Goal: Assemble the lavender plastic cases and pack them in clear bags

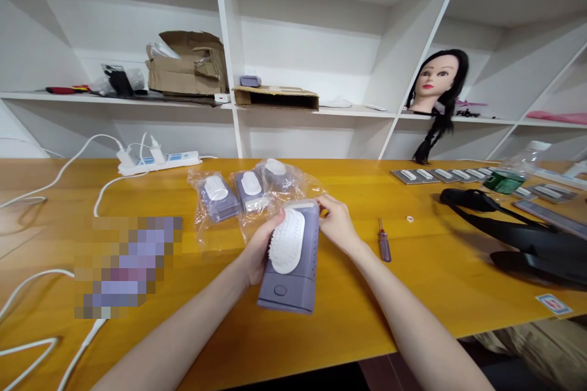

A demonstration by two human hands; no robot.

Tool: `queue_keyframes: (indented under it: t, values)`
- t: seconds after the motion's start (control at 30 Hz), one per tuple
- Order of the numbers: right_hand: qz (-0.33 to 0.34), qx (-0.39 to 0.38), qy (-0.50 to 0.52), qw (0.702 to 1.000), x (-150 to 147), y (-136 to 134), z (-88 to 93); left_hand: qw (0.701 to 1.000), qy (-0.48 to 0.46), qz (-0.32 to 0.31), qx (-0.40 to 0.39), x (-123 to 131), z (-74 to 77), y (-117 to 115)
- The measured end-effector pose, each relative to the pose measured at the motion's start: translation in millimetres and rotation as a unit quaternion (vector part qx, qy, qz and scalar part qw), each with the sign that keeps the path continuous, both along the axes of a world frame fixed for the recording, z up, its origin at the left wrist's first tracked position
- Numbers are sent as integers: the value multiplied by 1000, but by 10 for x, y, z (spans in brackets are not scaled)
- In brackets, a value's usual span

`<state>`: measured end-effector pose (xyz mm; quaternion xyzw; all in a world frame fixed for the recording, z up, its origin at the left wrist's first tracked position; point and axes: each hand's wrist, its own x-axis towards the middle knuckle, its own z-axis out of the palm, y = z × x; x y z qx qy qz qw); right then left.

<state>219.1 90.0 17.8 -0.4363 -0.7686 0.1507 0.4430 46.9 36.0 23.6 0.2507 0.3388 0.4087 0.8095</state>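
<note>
A grey-purple box-shaped device (305, 281) with a white bristled oval pad is tilted above the table in the middle. Its left side is gripped by my left hand (261, 247), the thumb near the pad. My right hand (338, 221) is closed, fingertips at the device's far right corner; whether they pinch anything small is hidden. Just behind lie similar devices in clear plastic bags, one at the left (219, 198), one in the middle (251, 186) and one at the right (279, 177). A screwdriver (384, 244) rests to the right of my right hand.
On the wooden table (358, 330) are a power strip (178, 160), white cables, a pixelated object (132, 269), a bottle (509, 177), black headgear (518, 232) and a row of flat grey pieces (415, 176). Shelves behind hold cardboard (183, 73) and a mannequin head (435, 79).
</note>
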Motion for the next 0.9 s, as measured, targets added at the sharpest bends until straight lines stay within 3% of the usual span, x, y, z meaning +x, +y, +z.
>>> queue_keyframes:
  t: [0.3, 0.5, 0.67, 0.8, 0.9]
  values:
    - [30, -29, -6, 999, 70, 49, -67, 998, 14, -60, -23, -35, -34, 55]
    - [52, -132, 83, 986, 108, 154, -73, 999, -7, -49, -20, -38, -51, 87]
    - [26, -226, 177, 957, 49, 161, -164, 999, -36, -26, -11, -25, -59, 129]
    - [-3, -260, 230, 938, 56, 172, -200, 998, -48, 19, 25, -43, -98, 161]
    - [-19, -257, 243, 935, 113, 207, -195, 997, -62, 0, 54, -80, -169, 142]
